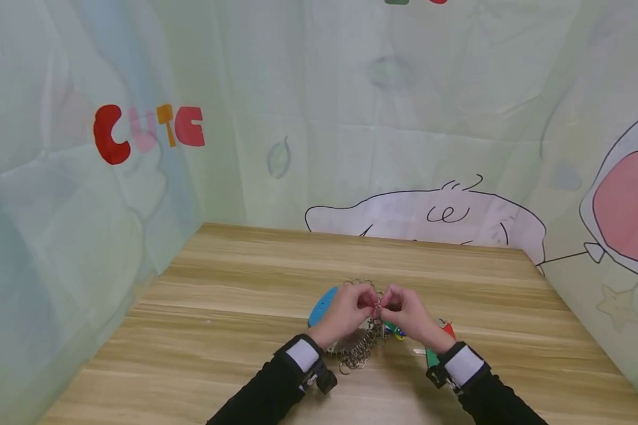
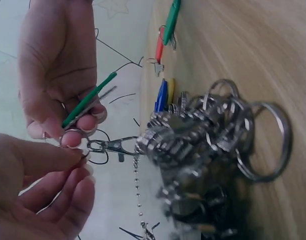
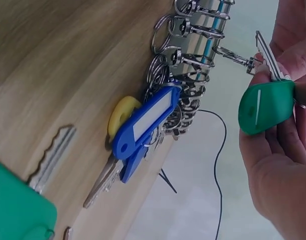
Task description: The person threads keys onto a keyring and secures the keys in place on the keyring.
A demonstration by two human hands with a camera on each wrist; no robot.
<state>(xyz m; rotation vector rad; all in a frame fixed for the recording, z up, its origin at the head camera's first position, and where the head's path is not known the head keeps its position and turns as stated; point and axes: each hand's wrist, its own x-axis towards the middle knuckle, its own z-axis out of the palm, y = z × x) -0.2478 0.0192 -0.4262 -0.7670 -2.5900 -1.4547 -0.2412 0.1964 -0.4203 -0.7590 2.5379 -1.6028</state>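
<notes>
In front of me, both hands meet over a cluster of metal key rings and clasps (image 2: pixel 193 130). My left hand (image 1: pixel 348 313) pinches a small metal ring joined to a swivel clasp (image 2: pixel 110 146) that runs to the cluster. From the other side, my right hand (image 1: pixel 412 316) holds a green-headed key (image 3: pixel 265 107) between thumb and fingers, its metal blade pointing up in the right wrist view. Fingertips partly cover where ring and key meet, so whether they are linked is hidden. The rings hang along the rim of a round object with a blue part (image 1: pixel 321 304).
Beside the cluster lie a blue key tag (image 3: pixel 145 122) and a yellow piece (image 3: pixel 124 115). Another green-headed key (image 3: pixel 23 200) and a red-headed key (image 1: pixel 448 330) lie on the wooden table (image 1: pixel 234 330), near my right wrist. Printed cloth (image 1: pixel 329 153) surrounds the table.
</notes>
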